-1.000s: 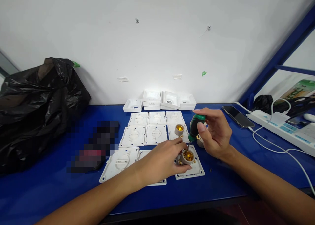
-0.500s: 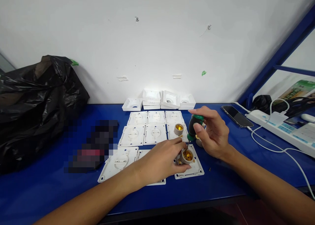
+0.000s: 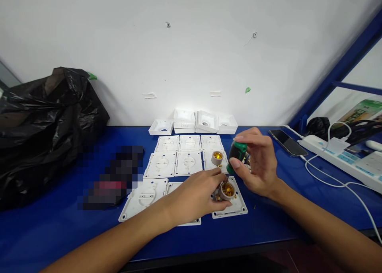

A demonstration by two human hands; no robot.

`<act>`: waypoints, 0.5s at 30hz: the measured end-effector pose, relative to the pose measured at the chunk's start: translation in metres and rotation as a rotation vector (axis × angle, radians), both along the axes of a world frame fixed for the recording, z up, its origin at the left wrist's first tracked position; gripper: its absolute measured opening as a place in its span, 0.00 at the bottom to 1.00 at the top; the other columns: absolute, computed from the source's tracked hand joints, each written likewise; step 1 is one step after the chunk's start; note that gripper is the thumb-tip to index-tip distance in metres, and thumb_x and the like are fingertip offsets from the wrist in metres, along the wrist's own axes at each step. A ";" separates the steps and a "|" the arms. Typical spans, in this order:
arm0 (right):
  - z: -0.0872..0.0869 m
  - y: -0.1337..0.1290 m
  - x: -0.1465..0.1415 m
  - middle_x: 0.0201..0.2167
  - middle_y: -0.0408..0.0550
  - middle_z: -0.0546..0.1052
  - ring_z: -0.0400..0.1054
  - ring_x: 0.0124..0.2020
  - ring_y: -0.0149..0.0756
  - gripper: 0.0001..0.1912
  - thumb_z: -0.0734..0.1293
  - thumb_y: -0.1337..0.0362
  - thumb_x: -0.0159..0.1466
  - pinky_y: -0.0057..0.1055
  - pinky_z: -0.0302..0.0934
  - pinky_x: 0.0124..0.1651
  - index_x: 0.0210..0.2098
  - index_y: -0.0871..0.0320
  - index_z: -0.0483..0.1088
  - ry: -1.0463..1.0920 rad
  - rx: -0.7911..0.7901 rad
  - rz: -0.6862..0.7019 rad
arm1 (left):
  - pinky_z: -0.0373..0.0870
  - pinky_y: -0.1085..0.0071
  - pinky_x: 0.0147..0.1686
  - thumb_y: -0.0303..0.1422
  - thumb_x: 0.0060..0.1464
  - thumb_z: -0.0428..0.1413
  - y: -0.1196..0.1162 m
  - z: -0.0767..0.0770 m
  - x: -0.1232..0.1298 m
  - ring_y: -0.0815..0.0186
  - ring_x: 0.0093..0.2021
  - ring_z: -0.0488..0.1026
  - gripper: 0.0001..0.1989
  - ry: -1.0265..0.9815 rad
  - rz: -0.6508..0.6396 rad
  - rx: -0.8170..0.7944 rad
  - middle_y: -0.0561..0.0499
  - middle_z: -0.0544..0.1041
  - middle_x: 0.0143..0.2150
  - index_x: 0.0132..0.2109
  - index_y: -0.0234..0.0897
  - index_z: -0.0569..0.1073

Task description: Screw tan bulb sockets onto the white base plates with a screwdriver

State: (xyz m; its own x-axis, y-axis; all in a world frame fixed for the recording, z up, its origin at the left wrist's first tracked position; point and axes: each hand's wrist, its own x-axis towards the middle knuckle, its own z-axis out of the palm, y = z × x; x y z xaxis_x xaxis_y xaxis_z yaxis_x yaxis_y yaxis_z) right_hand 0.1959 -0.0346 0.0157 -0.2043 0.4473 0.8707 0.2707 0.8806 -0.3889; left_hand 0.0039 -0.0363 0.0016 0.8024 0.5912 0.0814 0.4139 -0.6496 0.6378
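Observation:
My right hand (image 3: 258,161) grips a short green and black screwdriver (image 3: 237,156), its shaft pointing down into a brass-lined lamp socket (image 3: 228,190). That socket rests on a white square plate (image 3: 235,207) near the front edge. My left hand (image 3: 198,195) is closed round the socket's left side, fingers behind it and thumb in front. Behind, a second socket (image 3: 217,158) stands on another white plate. Part of a further socket is hidden behind my right hand. Several white plates (image 3: 159,164) lie in rows to the left.
White box covers (image 3: 184,117) are stacked by the wall. On the left are a black plastic bag (image 3: 50,117) and a blurred dark object (image 3: 122,173). A phone (image 3: 287,142), a power strip (image 3: 343,157) and white cables are at right. A small screw lies right of the front plate.
The screwdriver's handle has turned slightly, and the fingers of my right hand have shifted around it. My left hand keeps its place on the socket. The camera view has moved a little.

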 end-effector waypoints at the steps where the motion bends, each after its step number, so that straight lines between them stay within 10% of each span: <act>1: -0.001 -0.001 0.001 0.44 0.48 0.71 0.68 0.39 0.39 0.24 0.68 0.70 0.65 0.34 0.68 0.29 0.59 0.47 0.65 -0.012 -0.028 0.031 | 0.73 0.63 0.44 0.39 0.59 0.65 0.000 0.000 0.000 0.53 0.48 0.77 0.15 -0.004 0.002 0.002 0.46 0.78 0.50 0.51 0.39 0.76; 15: -0.003 -0.004 0.002 0.47 0.49 0.74 0.69 0.37 0.37 0.29 0.67 0.70 0.68 0.34 0.69 0.32 0.66 0.48 0.61 -0.137 -0.044 0.031 | 0.72 0.64 0.42 0.37 0.59 0.65 -0.001 0.002 0.000 0.55 0.46 0.78 0.14 0.005 0.009 0.009 0.47 0.80 0.48 0.49 0.39 0.75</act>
